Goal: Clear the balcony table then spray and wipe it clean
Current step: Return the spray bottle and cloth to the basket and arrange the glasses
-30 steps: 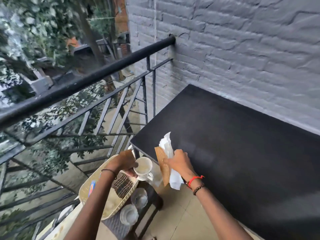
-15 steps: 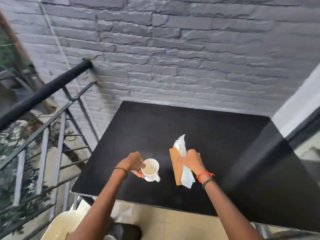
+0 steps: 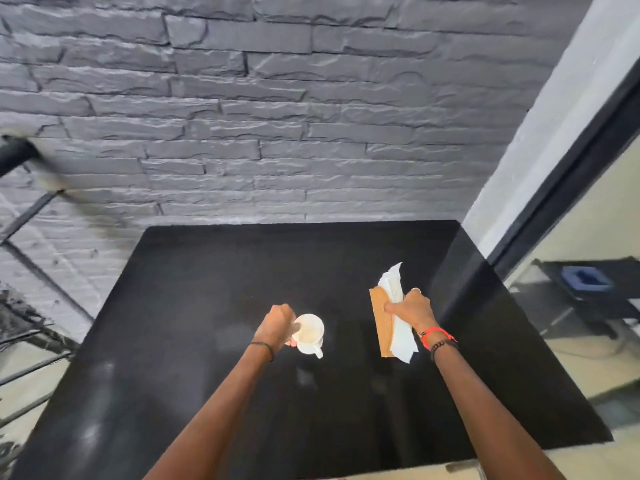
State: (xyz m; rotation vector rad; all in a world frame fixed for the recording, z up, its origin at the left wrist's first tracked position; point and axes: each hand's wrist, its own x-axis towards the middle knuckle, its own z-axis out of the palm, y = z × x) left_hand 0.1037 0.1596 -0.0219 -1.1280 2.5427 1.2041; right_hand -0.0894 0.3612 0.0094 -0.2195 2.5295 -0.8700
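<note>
From the head camera, the square matte-black desk (image 3: 214, 271) stands against a grey brick wall (image 3: 277, 116), its surface showing faint pale smudges near the left edge. One small white ceramic cup (image 3: 309, 332) with a handle toward the near side hangs above the desk's middle, gripped at its left rim by the left hand (image 3: 277, 325), fingers curled closed around it. To the right, the right hand (image 3: 410, 308) is clenched around one flat brown woven mat (image 3: 381, 322) together with one crumpled white paper napkin (image 3: 398, 320), both held above the desk. Both forearms reach forward from the near edge.
</note>
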